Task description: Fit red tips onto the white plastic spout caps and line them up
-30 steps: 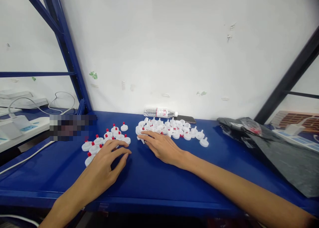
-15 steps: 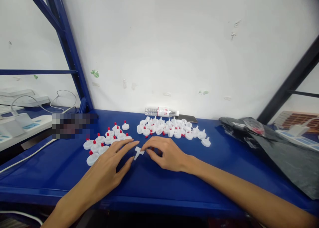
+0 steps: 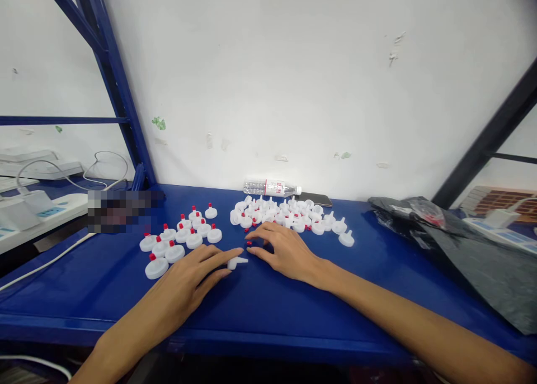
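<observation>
My left hand point(image 3: 197, 275) pinches a white nozzle cap point(image 3: 238, 262) between thumb and index finger; its narrow spout points right. My right hand point(image 3: 285, 252) has thumb and index finger closed around a small red tip cap point(image 3: 249, 243), just above and right of the nozzle cap. Beyond the right hand lies a pile of white nozzle caps point(image 3: 346, 238), with several loose red tip caps along its near edge. Left of my left hand, several white nozzle caps with red tips point(image 3: 156, 267) stand upright in loose rows.
A clear plastic bottle point(image 3: 271, 188) lies by the wall, beside a dark phone-like slab point(image 3: 316, 199). Black plastic bags point(image 3: 457, 266) cover the right of the blue table point(image 3: 268, 311). White power strips point(image 3: 46, 216) and cables sit at the left. Blue frame posts point(image 3: 113, 82) rise behind.
The white nozzle cap has passed from between both hands into my left fingers, its spout now turned right. My right hand has let go of it and closed around a red tip cap.
</observation>
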Demonstrator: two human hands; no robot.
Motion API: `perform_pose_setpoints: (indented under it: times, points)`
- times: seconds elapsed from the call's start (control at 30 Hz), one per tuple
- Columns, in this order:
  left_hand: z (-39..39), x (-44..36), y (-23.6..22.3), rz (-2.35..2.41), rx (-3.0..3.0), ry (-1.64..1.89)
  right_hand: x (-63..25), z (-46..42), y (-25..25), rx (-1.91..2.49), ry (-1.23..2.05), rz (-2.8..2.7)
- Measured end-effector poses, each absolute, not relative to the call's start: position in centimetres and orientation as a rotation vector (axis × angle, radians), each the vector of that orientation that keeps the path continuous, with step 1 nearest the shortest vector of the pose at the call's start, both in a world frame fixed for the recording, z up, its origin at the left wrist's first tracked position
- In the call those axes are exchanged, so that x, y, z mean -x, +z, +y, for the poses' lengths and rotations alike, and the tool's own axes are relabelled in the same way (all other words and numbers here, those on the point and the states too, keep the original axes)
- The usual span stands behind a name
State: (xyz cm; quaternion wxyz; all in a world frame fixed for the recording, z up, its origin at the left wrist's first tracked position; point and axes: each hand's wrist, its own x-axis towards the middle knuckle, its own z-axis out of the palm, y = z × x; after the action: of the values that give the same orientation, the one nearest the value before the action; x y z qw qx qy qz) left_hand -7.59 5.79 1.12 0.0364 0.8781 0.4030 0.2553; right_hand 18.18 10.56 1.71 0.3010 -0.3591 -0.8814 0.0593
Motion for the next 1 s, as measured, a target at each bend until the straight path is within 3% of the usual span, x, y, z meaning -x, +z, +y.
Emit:
perform_pose_setpoints:
  times: [0.27, 0.4, 0.6, 1.0]
  points:
    - [6.0, 7.5, 0.8, 1.315, -2.683, 0.927, -18.4, 10.9, 1.8, 0.921, 0.229, -2.363]
    - [5.7, 7.4, 1.1, 1.366, -2.652, 0.992, -17.9, 10.3, 2.2, 0.868, 0.517, -2.213]
    - [4.3, 6.5, 2.5, 1.368, -2.596, 1.564, -17.4, 9.2, 3.3, 0.865, 0.726, -1.960]
    - [4.6, 6.2, 1.2, 1.156, -2.777, 1.295, -17.1, 8.3, 3.5, 0.789, 0.708, -1.993]
